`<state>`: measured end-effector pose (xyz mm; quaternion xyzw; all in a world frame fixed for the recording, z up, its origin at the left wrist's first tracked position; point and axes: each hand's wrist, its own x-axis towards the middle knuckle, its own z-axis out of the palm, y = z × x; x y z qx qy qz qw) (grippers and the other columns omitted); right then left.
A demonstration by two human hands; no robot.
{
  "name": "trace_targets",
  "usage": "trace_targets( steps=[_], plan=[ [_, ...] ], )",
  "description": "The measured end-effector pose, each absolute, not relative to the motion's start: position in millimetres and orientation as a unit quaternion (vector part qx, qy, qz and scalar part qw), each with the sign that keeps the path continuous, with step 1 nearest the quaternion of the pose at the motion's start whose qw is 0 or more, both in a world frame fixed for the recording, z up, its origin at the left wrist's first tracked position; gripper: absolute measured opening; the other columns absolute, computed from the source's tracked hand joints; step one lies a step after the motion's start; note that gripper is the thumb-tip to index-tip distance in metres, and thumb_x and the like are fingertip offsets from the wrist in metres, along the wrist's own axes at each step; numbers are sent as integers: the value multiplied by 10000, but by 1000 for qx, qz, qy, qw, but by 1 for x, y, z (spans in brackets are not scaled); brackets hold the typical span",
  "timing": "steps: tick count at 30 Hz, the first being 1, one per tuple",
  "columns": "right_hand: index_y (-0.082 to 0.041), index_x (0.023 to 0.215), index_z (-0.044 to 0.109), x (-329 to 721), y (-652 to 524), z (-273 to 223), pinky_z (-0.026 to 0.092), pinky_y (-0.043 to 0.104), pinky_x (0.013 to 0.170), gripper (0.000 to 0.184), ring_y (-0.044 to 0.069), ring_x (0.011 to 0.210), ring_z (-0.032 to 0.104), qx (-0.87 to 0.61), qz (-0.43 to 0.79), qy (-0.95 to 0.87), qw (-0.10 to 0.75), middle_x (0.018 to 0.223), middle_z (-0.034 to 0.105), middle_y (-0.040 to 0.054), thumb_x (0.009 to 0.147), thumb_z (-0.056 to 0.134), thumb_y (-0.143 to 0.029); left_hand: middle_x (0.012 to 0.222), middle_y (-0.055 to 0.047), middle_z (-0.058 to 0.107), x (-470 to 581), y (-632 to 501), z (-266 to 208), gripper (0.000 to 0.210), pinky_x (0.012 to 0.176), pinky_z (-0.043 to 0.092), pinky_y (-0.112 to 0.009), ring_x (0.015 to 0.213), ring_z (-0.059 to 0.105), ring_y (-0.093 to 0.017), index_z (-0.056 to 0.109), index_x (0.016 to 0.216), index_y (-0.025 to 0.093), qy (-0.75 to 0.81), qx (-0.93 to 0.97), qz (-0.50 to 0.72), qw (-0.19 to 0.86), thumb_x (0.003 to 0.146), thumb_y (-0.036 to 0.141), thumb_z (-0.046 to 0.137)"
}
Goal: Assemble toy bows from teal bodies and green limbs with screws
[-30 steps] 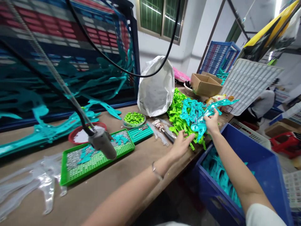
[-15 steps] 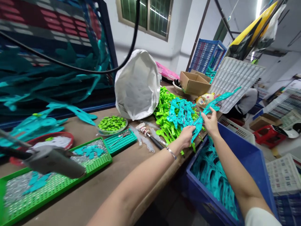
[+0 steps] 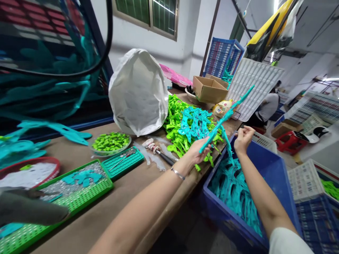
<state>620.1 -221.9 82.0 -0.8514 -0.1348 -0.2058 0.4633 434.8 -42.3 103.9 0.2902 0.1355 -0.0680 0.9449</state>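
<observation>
One long turquoise plastic piece [image 3: 225, 118] slants up and rightward above the workbench edge, its lower end in the left hand [image 3: 196, 152], whose fingers are wrapped round it; a thin limb drops from its middle towards the blue bin [image 3: 272, 173]; the right hand [image 3: 243, 139] is raised over that bin, apart from the piece, its fingers curled in narrowly, and I cannot tell whether the tips meet or pinch anything small. Many turquoise pieces [image 3: 237, 194] lie heaped inside the bin; behind the left hand, a smaller turquoise cluster [image 3: 194, 123] rests on a pile of lime-green plastic parts [image 3: 173, 128]; just left of that pile lie a black-handled tool [image 3: 166, 158] and clear plastic strips. Farther left on the workbench [image 3: 148, 187] are a ridged teal tray [image 3: 123, 165], a clear bowl [image 3: 102, 153] of small green pieces and a perforated green tray [image 3: 87, 199] holding silvery bits and turquoise pieces; a white sack [image 3: 137, 95] stands behind the bowl; a cardboard box [image 3: 210, 91] sits beyond the pile.
</observation>
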Motion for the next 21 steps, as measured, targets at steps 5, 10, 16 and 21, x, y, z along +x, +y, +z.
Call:
trace_targets(
  steps=[5, 10, 16, 21],
  plan=[
    [-191, 1166, 624, 639, -240, 37, 528, 389, 909, 518, 275, 988, 670, -915, -81, -72, 390, 1041, 717, 102, 681, 752, -322, 648, 5, 557, 408, -10, 127, 181, 355, 361, -63, 406, 485, -15, 632, 996, 94, 109, 284, -21, 952, 1035, 197, 489],
    [-239, 1157, 701, 634, -226, 14, 456, 405, 1048, 512, 321, 1209, 617, -923, -40, -104, 368, 1237, 704, 103, 648, 755, -234, 680, 10, 538, 377, 7, 143, 181, 360, 341, -42, 442, 467, -11, 642, 1097, 99, 83, 280, 18, 956, 993, 110, 494],
    [-221, 1102, 734, 617, -206, 41, 354, 549, 1146, 444, 387, 1320, 527, -888, -80, -142, 430, 1311, 667, 145, 688, 763, -380, 748, -5, 583, 332, 18, 139, 86, 337, 276, -58, 457, 446, 1, 623, 968, 98, 71, 319, 87, 941, 904, 138, 666],
    [-211, 1201, 662, 580, -172, 91, 492, 451, 1046, 456, 269, 1172, 643, -786, -91, -234, 564, 1250, 692, 118, 829, 583, -462, 644, 59, 552, 257, 21, 125, 406, 424, 388, -124, 446, 439, -30, 633, 1115, 164, 82, 508, 184, 837, 827, 390, 809]
  ],
)
